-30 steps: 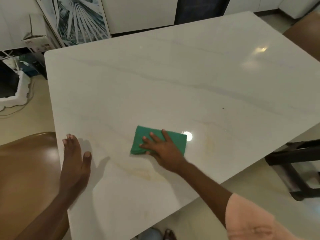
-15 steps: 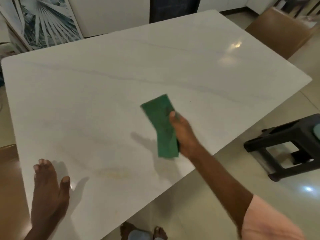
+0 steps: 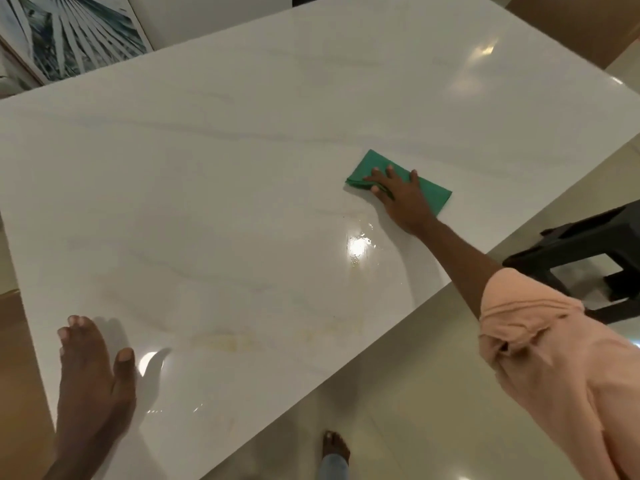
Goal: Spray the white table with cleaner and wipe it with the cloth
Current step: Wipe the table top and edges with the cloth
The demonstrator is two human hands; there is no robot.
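Note:
The white marble table (image 3: pixel 242 161) fills most of the view. A folded green cloth (image 3: pixel 431 190) lies flat on it toward the right edge. My right hand (image 3: pixel 401 199) presses down on the cloth with fingers spread, arm stretched out. My left hand (image 3: pixel 91 379) rests flat on the table's near left corner, fingers apart, holding nothing. A wet, glossy streak (image 3: pixel 360 247) shines just below the cloth. Faint yellowish marks (image 3: pixel 228 342) show near the front edge. No spray bottle is in view.
A black plastic stool (image 3: pixel 581 258) stands on the tiled floor to the right of the table. A framed leaf picture (image 3: pixel 69 32) leans at the back left. A brown chair (image 3: pixel 581 22) sits at the far right corner. My foot (image 3: pixel 334 448) shows below the front edge.
My right hand lifted the cloth off the table, carried it to the right and farther away, and now presses it flat again. My left hand stayed on the near left corner.

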